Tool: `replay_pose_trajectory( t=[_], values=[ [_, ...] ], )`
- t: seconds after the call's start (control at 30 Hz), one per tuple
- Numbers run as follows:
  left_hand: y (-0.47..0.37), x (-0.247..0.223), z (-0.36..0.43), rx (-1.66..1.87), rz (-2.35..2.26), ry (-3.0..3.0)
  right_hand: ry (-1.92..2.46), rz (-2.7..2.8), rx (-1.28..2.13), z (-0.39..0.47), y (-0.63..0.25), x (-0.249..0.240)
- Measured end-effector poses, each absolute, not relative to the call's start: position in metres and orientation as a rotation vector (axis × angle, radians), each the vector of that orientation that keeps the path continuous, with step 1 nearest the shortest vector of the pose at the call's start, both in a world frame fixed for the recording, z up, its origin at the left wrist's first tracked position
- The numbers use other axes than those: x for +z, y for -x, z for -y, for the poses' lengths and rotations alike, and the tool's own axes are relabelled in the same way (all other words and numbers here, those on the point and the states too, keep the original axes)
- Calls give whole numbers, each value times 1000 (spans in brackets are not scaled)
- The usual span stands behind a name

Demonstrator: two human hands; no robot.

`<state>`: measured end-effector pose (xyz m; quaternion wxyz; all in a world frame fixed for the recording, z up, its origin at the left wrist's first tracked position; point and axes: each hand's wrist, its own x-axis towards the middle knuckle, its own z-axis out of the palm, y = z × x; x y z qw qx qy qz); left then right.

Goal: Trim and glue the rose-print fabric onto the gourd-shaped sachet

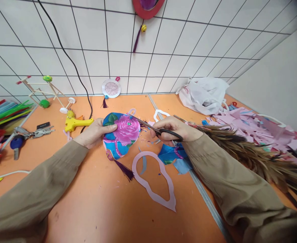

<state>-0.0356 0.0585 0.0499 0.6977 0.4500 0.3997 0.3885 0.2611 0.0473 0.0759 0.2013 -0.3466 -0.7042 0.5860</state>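
Observation:
My left hand (94, 131) pinches the left edge of a round blue fabric piece (121, 143) with a large pink flower. A dark purple tassel (125, 169) hangs from its lower edge, and a small pink loop sticks up at its top. My right hand (170, 128) is closed round black-handled scissors (172, 133). Their blades point left, with the tips at the upper right edge of the fabric piece. Below them a pale pink paper outline (148, 187) lies on the orange table (113, 209). Blue fabric scraps (170, 153) lie under my right wrist.
A yellow glue gun (74, 123), keys (38, 132) and a stick frame (40, 91) are at the left, beside coloured strips (6, 113). A white plastic bag (202, 94), pink scraps (254, 128) and brown feathers (242, 146) lie at the right. A round ornament (111, 88) leans on the tiled wall.

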Motion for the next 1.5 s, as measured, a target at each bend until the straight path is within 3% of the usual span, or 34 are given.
replay_pose_trajectory(
  t=[1.0,1.17,1.5],
  values=[
    [35,50,-59,881,-877,-976,951,1874,1568,-40,-258,86],
    [30,57,-56,1010,-874,-907,920,1650,1367,-39,-240,82],
    [17,54,-45,1217,-829,-879,928,1412,1505,-38,-229,76]
  ],
)
